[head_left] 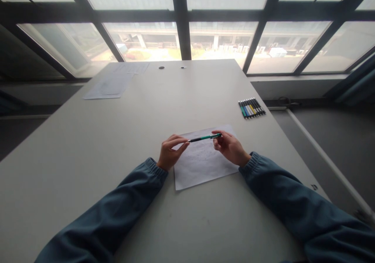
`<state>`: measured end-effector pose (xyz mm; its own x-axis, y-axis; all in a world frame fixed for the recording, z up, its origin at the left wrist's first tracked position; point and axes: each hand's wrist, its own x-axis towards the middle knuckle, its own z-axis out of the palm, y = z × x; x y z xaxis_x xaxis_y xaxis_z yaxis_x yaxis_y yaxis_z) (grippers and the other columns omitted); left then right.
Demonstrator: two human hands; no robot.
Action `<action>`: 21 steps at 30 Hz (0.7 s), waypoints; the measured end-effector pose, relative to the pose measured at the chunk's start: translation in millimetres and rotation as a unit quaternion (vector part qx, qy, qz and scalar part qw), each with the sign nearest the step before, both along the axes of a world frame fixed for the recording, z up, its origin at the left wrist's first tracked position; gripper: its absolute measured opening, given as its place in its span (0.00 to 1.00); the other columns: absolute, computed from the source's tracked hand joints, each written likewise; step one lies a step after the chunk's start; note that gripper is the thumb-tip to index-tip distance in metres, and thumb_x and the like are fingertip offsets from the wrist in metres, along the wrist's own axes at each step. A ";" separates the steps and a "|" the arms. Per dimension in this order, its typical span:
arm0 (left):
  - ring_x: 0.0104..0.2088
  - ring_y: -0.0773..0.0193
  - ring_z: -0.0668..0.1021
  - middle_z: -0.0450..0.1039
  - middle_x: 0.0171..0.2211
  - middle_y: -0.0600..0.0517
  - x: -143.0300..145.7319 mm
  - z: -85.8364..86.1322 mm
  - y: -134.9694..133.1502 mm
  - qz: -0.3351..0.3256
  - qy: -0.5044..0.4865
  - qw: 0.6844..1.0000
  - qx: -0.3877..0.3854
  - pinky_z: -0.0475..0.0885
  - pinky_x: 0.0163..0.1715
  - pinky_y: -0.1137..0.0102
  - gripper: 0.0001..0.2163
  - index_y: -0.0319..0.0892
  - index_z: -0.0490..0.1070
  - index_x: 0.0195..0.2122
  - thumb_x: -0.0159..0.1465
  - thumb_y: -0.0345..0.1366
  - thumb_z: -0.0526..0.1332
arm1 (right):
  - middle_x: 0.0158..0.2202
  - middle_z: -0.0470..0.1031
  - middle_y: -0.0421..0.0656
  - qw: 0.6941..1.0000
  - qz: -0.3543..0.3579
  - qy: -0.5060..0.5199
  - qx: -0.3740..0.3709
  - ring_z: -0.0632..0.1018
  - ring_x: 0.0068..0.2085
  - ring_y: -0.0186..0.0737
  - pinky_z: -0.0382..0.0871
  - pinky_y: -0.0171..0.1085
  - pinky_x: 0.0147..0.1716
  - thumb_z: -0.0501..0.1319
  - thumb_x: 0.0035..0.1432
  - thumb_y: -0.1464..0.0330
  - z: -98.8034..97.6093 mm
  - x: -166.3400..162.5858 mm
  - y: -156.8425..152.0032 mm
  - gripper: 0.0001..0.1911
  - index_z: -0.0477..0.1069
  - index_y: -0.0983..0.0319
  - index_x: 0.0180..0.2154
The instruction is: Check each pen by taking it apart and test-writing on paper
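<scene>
A green and black pen [205, 137] is held level between both hands above a white sheet of paper [195, 173]. My left hand [172, 150] pinches its pointed end between thumb and fingertips. At the other end, by the clip, my right hand [230, 147] grips the pen with thumb and fingers. The sheet lies slightly turned on the table and carries faint grey marks, too pale to make out. Part of its upper edge lies behind the hands and pen.
A row of several pens [252, 108] in black, green, blue, white and yellow lies near the right edge of the white table [88, 149]. More paper sheets [109, 84] lie at the far left. Two round holes are near the back edge, before the windows [222, 40].
</scene>
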<state>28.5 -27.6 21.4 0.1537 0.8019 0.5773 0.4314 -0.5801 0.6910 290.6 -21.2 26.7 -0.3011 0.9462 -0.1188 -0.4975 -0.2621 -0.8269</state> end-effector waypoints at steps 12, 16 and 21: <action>0.33 0.65 0.77 0.78 0.33 0.50 1.0 -1.0 4.2 0.046 -0.026 0.998 -0.037 0.73 0.34 0.69 0.07 0.41 0.80 0.37 0.65 0.38 0.66 | 0.30 0.80 0.44 0.934 -0.187 -0.248 0.176 0.76 0.28 0.36 0.71 0.37 0.29 0.68 0.57 0.60 -9.9 0.5 2.1 0.12 0.79 0.62 0.39; 0.33 0.65 0.77 0.79 0.34 0.49 -0.2 -3.6 5.2 0.053 -0.024 0.997 -0.042 0.74 0.35 0.69 0.08 0.41 0.80 0.37 0.66 0.40 0.65 | 0.31 0.81 0.44 0.922 -0.189 -0.266 0.207 0.78 0.29 0.38 0.74 0.39 0.31 0.67 0.59 0.62 -11.6 1.5 2.5 0.10 0.78 0.61 0.40; 0.33 0.66 0.76 0.78 0.34 0.50 -1.5 -5.7 7.2 0.068 -0.035 0.996 -0.049 0.73 0.34 0.71 0.09 0.41 0.79 0.37 0.66 0.40 0.64 | 0.31 0.79 0.43 0.855 -0.162 -0.379 0.315 0.79 0.30 0.38 0.73 0.38 0.34 0.63 0.64 0.66 -4.5 10.8 0.5 0.06 0.76 0.61 0.40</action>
